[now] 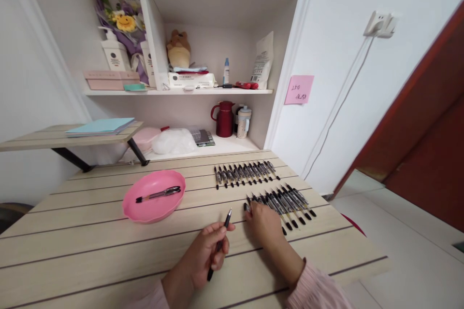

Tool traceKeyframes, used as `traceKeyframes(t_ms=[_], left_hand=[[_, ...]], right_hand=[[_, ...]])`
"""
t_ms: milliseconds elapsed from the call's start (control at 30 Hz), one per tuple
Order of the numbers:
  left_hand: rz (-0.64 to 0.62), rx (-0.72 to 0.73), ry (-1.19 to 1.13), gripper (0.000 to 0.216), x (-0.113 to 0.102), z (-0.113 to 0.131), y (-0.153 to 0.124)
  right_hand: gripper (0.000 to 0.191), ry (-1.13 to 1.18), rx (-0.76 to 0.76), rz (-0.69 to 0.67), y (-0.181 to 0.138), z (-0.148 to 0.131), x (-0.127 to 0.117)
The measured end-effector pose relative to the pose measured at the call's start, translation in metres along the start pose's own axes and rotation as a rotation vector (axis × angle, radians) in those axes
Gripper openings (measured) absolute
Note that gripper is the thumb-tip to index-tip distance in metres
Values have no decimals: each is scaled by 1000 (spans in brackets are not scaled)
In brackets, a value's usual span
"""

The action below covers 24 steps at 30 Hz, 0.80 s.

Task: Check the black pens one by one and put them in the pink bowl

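- Clasps a pen (219,245) in the left hand (207,251), above the surface (108,253).
- Touches the near pen row (287,201) with the right hand (266,224); can't judge whether pinching.
- Likely handles light, stiff; best held mid-barrel.

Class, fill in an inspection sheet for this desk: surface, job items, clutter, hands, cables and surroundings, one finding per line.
Surface: light plank-patterned tabletop with dark lines; no spill seen.
Job items: pens in a back row and a front row; pink dish holding at least one pen.
Clutter: blue paper stack on a raised stand, left.
Hands: left hand holds a dark pen, tip up; right hand is at the front row's left end, grip hidden.
Cables: white cable hangs from the wall socket, beside the table; none seen across the tabletop.
Surroundings: loaded shelves, red jug, pink note on the wall.
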State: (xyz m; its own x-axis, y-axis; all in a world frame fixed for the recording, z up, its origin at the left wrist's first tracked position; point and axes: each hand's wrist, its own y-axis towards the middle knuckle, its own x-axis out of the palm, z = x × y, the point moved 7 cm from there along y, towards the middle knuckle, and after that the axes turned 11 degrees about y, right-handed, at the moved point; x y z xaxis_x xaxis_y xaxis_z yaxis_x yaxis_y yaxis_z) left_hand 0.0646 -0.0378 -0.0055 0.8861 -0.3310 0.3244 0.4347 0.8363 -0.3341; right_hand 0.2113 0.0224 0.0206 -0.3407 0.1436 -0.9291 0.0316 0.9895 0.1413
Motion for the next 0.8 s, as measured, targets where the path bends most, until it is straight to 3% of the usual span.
traceKeyframes(t_ms=[567,667,800], left_hand=[[-12,29,22,36,1,1,0],[-2,26,55,34,2,2,-1],[-4,72,87,27,5,5,-1]], right_hand=[[17,81,41,63,-1,7,-11],[26,338,18,73,-4,-1,-16],[36,1101,71,-136,-12,-27,-4]])
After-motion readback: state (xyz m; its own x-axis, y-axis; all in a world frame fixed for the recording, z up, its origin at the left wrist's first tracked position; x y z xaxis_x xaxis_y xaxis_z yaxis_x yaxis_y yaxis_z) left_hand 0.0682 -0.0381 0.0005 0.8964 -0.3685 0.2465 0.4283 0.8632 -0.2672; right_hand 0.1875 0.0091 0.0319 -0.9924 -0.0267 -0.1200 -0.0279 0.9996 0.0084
